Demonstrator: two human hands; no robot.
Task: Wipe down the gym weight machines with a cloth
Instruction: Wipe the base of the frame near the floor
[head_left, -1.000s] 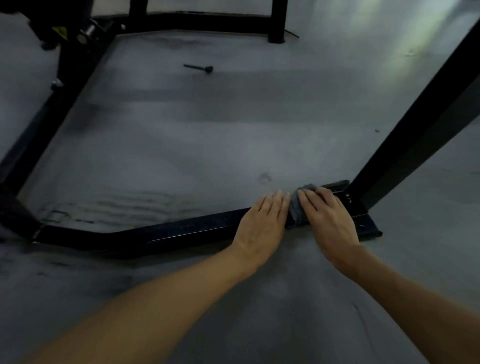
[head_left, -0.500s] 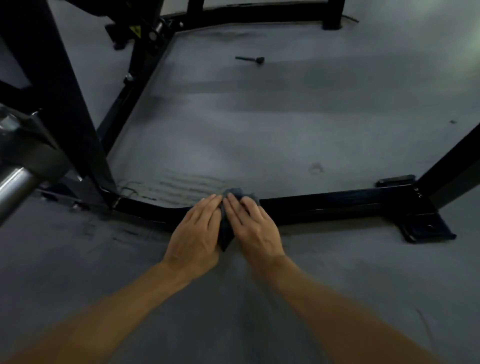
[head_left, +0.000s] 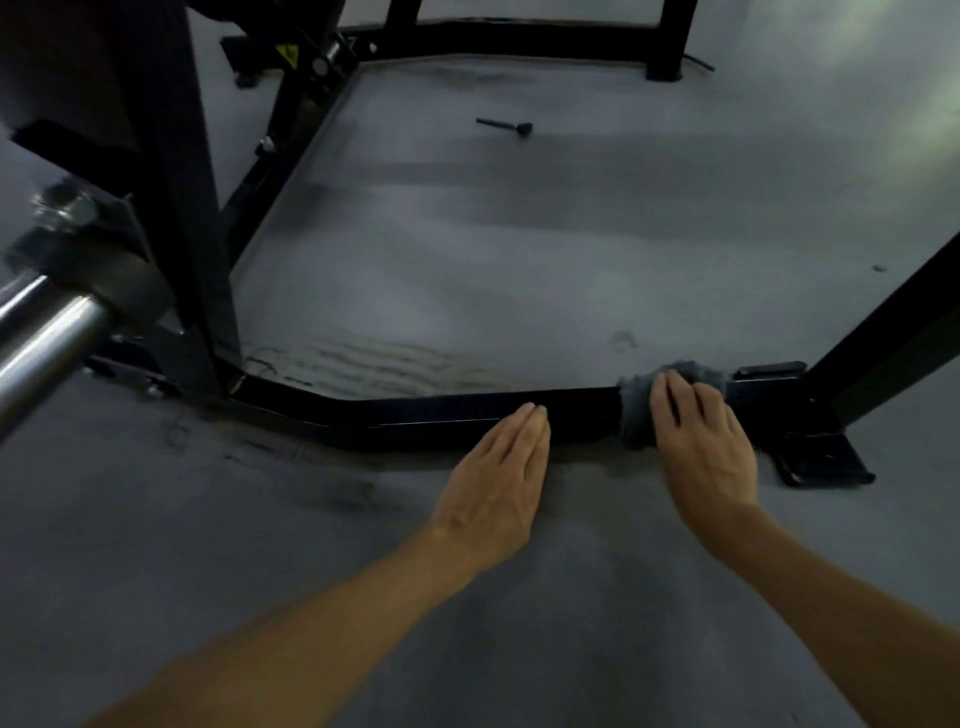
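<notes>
A black base bar (head_left: 441, 413) of the weight machine lies along the grey floor in front of me. A dark grey cloth (head_left: 641, 402) is draped over the bar near its right end. My right hand (head_left: 698, 441) presses flat on the cloth with straight fingers. My left hand (head_left: 501, 467) lies flat beside it to the left, fingers straight, fingertips touching the bar's near edge, apart from the cloth.
A black upright post (head_left: 893, 332) rises at the bar's right end above a foot plate (head_left: 821, 460). Another upright (head_left: 176, 197) and a steel bar (head_left: 47, 322) stand at the left. A loose pin (head_left: 506, 124) lies on the floor inside the frame.
My right hand has slid the cloth rightward along the bar, from its left bend to near the right post. My left hand has come off the cloth and trails behind.
</notes>
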